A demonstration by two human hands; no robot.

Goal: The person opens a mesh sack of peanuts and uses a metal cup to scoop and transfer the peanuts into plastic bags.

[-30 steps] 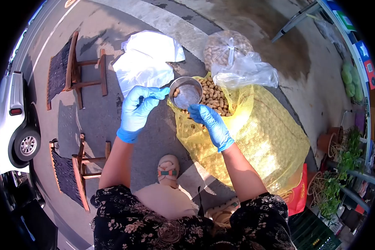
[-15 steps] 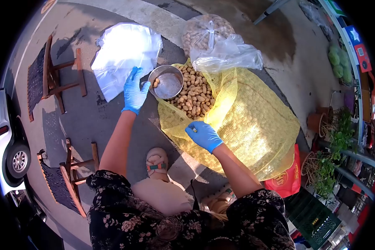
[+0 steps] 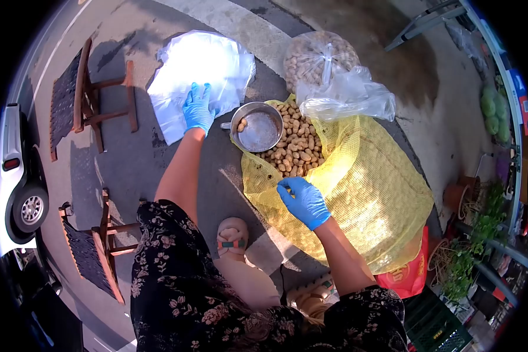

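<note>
My left hand (image 3: 199,109), in a blue glove, is at the near edge of a stack of white plastic bags (image 3: 208,58) with its fingers spread, holding nothing. Close to its right, a metal pan (image 3: 259,139) with a short handle holds a few peanuts. The pan rests by loose peanuts (image 3: 299,141) in the mouth of a yellow mesh sack (image 3: 369,193). My right hand (image 3: 305,203), also gloved in blue, is over the sack's near edge. Its fingers are curled together, and what is between them, if anything, is hidden.
A tied clear bag of peanuts (image 3: 322,56) stands behind the sack, with a crumpled clear bag (image 3: 349,97) beside it. Two wooden folding stools (image 3: 94,94) are on the left. A red bag (image 3: 408,273) and a green crate (image 3: 434,320) sit at right, near potted plants (image 3: 481,240).
My left hand has moved from beside the pan's handle onto the plastic bags. My right hand stays curled over the sack's edge. The whole view has shifted somewhat.
</note>
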